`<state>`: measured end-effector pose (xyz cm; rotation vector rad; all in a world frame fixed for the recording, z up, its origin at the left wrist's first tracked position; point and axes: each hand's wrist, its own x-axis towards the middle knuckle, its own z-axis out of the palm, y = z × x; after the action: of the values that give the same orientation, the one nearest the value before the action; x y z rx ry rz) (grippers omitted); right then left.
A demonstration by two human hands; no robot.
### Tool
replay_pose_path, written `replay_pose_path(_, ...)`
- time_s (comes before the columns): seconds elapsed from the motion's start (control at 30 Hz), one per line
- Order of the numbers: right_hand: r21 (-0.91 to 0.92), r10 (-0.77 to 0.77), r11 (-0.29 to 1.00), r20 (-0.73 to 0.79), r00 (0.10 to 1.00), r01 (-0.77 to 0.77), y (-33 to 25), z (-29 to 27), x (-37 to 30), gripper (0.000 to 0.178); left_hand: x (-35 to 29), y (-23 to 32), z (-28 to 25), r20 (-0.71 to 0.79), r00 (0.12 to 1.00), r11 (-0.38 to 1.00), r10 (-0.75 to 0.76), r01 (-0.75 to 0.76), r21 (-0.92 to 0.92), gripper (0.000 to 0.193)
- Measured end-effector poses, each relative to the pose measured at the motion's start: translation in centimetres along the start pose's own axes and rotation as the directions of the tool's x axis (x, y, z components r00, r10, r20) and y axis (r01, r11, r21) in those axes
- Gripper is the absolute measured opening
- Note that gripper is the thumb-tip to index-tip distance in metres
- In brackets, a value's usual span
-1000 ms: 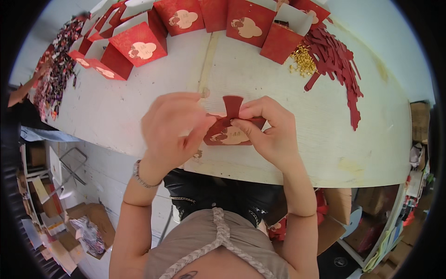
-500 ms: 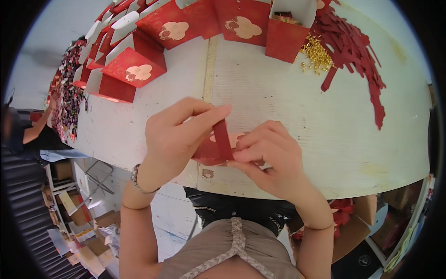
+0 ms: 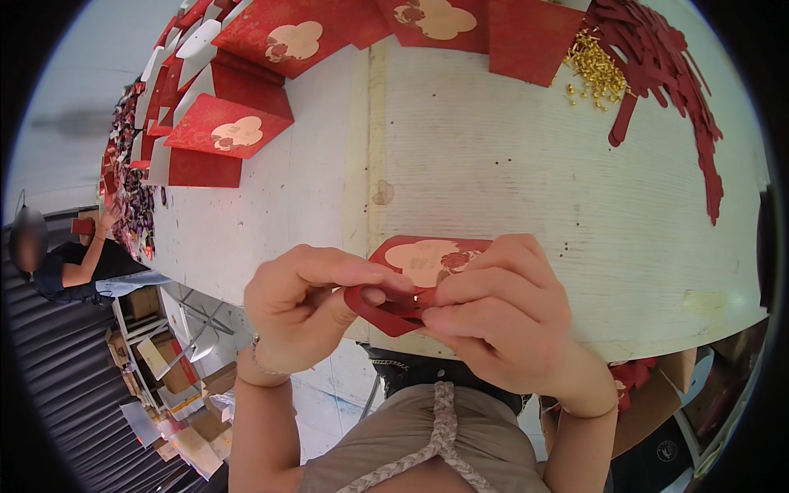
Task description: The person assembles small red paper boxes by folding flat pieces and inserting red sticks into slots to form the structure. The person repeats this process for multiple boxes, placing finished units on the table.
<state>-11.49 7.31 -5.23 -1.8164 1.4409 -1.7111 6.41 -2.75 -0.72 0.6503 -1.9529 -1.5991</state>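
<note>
A dark red strip (image 3: 385, 319) is bent into a loop between my two hands at the table's near edge. My left hand (image 3: 306, 306) is closed on the loop's left side, its thumb inside the bend. Pinched fingers of my right hand (image 3: 508, 316) hold the strip's right end, where a tiny gold spot shows; its exact fit there is hidden. Just behind and partly under my hands lies a red box (image 3: 386, 249) with a beige flower-shaped panel (image 3: 419, 261). My right hand covers the right part of this box.
Standing red boxes (image 3: 228, 131) line the table's far and left sides. Small gold fasteners (image 3: 597, 70) lie heaped at the far right beside a pile of dark red strips (image 3: 657, 62). At far left another person's hand (image 3: 109, 218) is near small dark wrapped pieces (image 3: 136, 209).
The strip was held nearly straight and is now curled into a loop. My left hand has come lower, beside my right. The whole view has shifted, and more of the red box shows.
</note>
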Motion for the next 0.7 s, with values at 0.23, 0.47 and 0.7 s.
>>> replay_pose_path(0.23,-0.007,-0.002,1.0,-0.015,1.0,0.002,0.1,0.2,-0.1,0.024,0.3,-0.4,0.5,0.023,0.999,0.999,0.037,-0.038,0.029,0.014)
replay_pose_path(0.47,0.003,0.007,1.0,-0.017,1.0,-0.007,0.2,0.1,-0.1,0.024,0.8,-0.3,1.0,0.011,1.0,0.994,0.005,-0.004,-0.108,0.02)
replay_pose_path(0.7,-0.027,0.067,0.997,-0.042,0.997,-0.069,-0.1,0.3,0.1,0.023,0.5,-0.9,0.5,0.162,0.938,0.919,0.306,-0.336,0.207,0.011)
